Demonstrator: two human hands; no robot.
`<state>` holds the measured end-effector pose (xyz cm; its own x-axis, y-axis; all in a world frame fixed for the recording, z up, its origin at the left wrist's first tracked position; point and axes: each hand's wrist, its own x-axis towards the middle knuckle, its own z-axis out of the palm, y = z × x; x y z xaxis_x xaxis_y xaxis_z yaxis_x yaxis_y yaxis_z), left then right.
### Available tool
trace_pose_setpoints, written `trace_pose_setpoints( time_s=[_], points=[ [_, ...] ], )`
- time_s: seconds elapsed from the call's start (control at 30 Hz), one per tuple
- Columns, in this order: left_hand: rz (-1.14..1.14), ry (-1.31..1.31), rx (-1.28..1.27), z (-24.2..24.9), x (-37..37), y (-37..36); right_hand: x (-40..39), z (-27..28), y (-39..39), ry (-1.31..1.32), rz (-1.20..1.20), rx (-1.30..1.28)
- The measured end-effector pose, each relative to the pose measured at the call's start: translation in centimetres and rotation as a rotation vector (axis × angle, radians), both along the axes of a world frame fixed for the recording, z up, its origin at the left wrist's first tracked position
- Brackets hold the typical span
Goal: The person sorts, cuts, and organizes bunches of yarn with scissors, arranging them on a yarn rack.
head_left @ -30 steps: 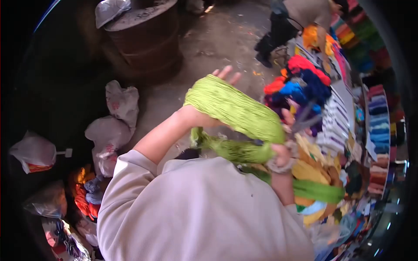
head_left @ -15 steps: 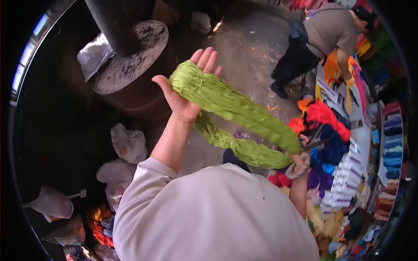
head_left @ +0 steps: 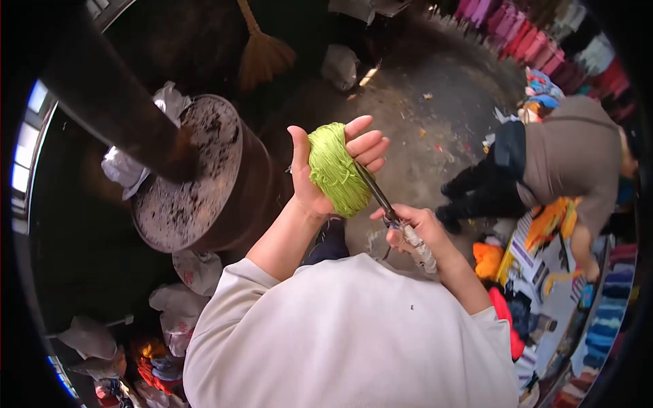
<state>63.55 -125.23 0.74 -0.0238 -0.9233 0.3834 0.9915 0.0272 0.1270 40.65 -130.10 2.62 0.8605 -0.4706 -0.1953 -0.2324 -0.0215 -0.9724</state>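
Note:
A lime-green yarn skein (head_left: 335, 170) lies across the palm of my left hand (head_left: 309, 194), between the thumb and the stretched, spread fingers. It looks like a short bundle here, and the rest of its length is hidden. My right hand (head_left: 425, 231), lower and to the right, is closed around a pair of scissors (head_left: 381, 196) with cloth-wrapped handles. Their dark blades point up and left, the tips overlapping the skein's right side in this view.
A rusty drum (head_left: 248, 183) with an ash-strewn top and a thick pipe (head_left: 122, 102) stands at left. White bags (head_left: 180, 306) lie below it. A broom (head_left: 265, 58) is behind. At right another person (head_left: 571, 146) bends over a table (head_left: 554, 275) with coloured yarn; racks of skeins (head_left: 524, 34) stand beyond.
My right hand has let go of the skein's far end and come in to the left with the scissors. The skein no longer stretches between both hands. The view has shifted.

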Motion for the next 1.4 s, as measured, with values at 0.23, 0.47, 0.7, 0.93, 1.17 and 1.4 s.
trace_pose_setpoints(
  time_s=[0.23, 0.47, 0.7, 0.93, 1.17, 1.4],
  points=[
    [-0.028, -0.073, -0.069, 0.2, 11.7, -22.4, 11.2, 0.2, -22.1, 0.010, -0.016, -0.042],
    [-0.088, -0.110, 0.000, 0.6, 16.5, -45.4, 15.8, 0.9, -42.0, 0.079, -0.165, 0.148],
    [-0.131, -0.196, -0.005, 0.1, 15.4, -70.7, 15.4, -0.8, -67.4, 0.056, -0.202, 0.113],
    [-0.077, -0.157, 0.194, 2.9, 12.9, -93.1, 13.2, 1.4, -90.5, 0.066, -0.243, 0.171],
    [-0.171, -0.307, 0.157, 1.3, 11.5, -117.2, 11.4, -0.1, -112.0, -0.046, -0.299, -0.064],
    [-0.286, -0.394, 0.384, 2.2, 6.3, -142.3, 11.0, 1.6, -134.4, -0.216, -0.685, -0.630]
  ],
)
